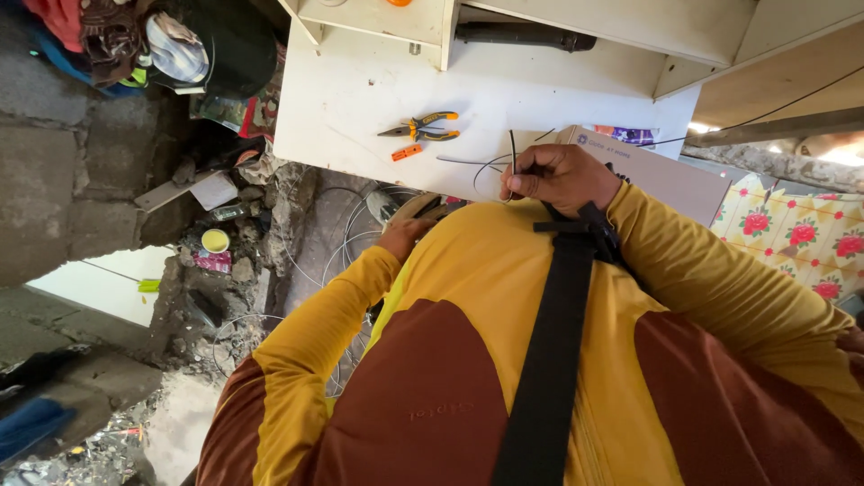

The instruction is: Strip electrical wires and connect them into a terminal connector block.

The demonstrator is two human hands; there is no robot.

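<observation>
Right hand (560, 176): fingers pinched on black cable (512, 155), best kept taut. Left hand (402, 238): finger state cannot be told. Pliers (421, 127) laid on white surface (360, 90).

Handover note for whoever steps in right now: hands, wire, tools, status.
Right hand: at the white table edge, pinching a thin dark wire upright.
Left hand: low beside the chest, below the table edge; its grip is hidden.
Pliers and a small orange piece lie untouched on the table. Wire coils are on the floor below.
Done: one wire is in hand. Left: cannot tell; no cut or bend visible.
</observation>
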